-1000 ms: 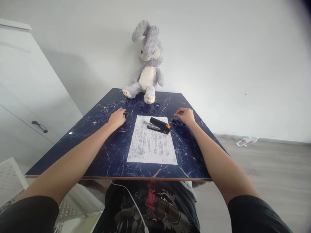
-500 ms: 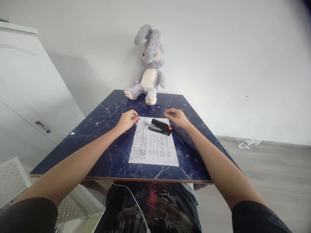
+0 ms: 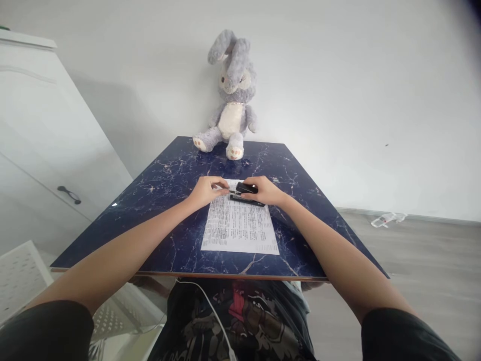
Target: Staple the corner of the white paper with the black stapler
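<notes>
A black stapler (image 3: 247, 188) lies opened up on a printed sheet of paper (image 3: 240, 225), its upper arm raised from the base. My right hand (image 3: 263, 191) grips it from the right, with fingers over the top arm and thumb along the near side. At the stapler's left end, my left hand (image 3: 209, 190) is closed in a pinch beside the thin metal magazine (image 3: 234, 192). What sits between those fingertips is too small to make out. The hands cover the paper's far edge in part.
The paper rests on a dark blue marble-patterned table (image 3: 180, 250). A grey plush rabbit (image 3: 232, 118) sits at the far edge against the wall. To the left stands a white cabinet (image 3: 45, 125); a white cable (image 3: 210, 306) hangs over my lap.
Both hands have moved inward from the paper's far corners to the stapler. My right hand has taken hold of it, and my left fingertips have come to its metal end.
</notes>
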